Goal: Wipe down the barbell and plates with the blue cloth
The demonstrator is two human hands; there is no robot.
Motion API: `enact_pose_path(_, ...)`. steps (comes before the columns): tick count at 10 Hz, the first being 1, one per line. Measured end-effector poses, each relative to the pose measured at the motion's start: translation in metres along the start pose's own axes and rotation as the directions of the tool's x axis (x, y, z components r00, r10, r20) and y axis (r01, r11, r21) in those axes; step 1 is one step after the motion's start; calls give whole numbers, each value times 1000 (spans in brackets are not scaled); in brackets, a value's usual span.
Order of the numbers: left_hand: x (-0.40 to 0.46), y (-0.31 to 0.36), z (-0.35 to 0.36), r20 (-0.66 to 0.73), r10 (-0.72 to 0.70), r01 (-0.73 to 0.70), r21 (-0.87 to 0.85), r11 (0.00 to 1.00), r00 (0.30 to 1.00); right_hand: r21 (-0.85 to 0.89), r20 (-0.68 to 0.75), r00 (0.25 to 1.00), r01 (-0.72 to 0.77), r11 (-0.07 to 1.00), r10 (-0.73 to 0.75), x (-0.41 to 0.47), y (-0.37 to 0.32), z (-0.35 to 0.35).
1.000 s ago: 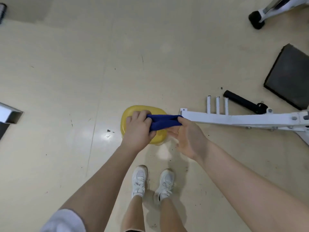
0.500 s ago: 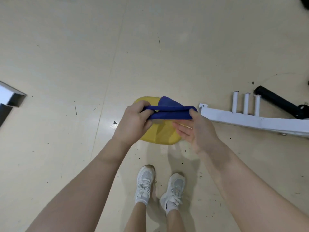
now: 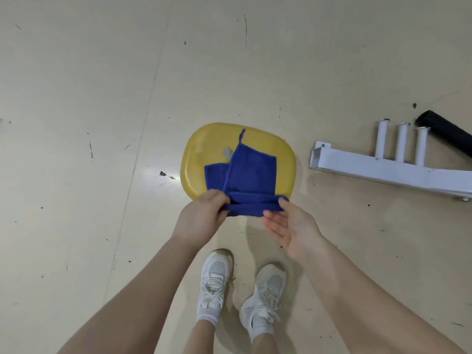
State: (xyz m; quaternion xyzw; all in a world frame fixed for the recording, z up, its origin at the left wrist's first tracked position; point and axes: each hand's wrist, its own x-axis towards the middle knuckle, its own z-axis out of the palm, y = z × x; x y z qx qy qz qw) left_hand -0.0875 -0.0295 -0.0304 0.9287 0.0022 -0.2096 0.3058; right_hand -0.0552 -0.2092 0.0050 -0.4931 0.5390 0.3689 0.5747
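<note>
A blue cloth (image 3: 249, 177) hangs partly unfolded in front of me, its loop and a grey tag showing at the top. My left hand (image 3: 201, 221) pinches its left edge. My right hand (image 3: 288, 226) holds the right edge with the thumb on top and the fingers spread beneath. Below the cloth a yellow, rounded plate (image 3: 196, 159) lies flat on the floor. No barbell shows clearly in view.
A white metal frame (image 3: 388, 169) with three short upright pegs lies on the floor to the right, with a black padded roller (image 3: 444, 131) behind it. My two white shoes (image 3: 242, 290) stand on the beige floor just below the hands.
The cloth has opened from a tight bundle into a hanging flap. The view has shifted, so the plate and frame sit higher and further right; both hands moved nearer to me.
</note>
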Motion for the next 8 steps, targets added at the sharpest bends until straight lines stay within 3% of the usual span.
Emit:
enact_pose_path(1,18,-8,14,-26,-332,320,-206,925,943,-144,-40,998,36,989,-42,25,1,7)
enact_pose_path(2,22,-20,35,-14,-613,587,-268,764,790,-266,-215,976,-39,963,-19,52,14,8)
enact_pose_path(3,21,-24,55,293,-787,733,-621,276,544,-209,-157,984,-114,971,82,69,26,13)
enact_pose_path(4,22,-24,59,515,-720,771,-636,43,465,-193,-126,989,-101,976,78,79,32,16)
enact_pose_path(5,24,-23,44,561,-697,760,-649,-36,446,-185,-145,988,-72,980,45,74,18,15)
enact_pose_path(6,35,-15,12,553,-657,644,-754,-132,513,-58,-67,997,31,998,-35,55,-10,18)
enact_pose_path(7,50,-1,-19,475,-625,424,-873,-243,619,9,67,976,208,978,-208,36,-37,28)
enact_pose_path(8,51,19,-40,389,-572,332,-920,-206,723,19,95,954,285,958,-285,22,-44,36)
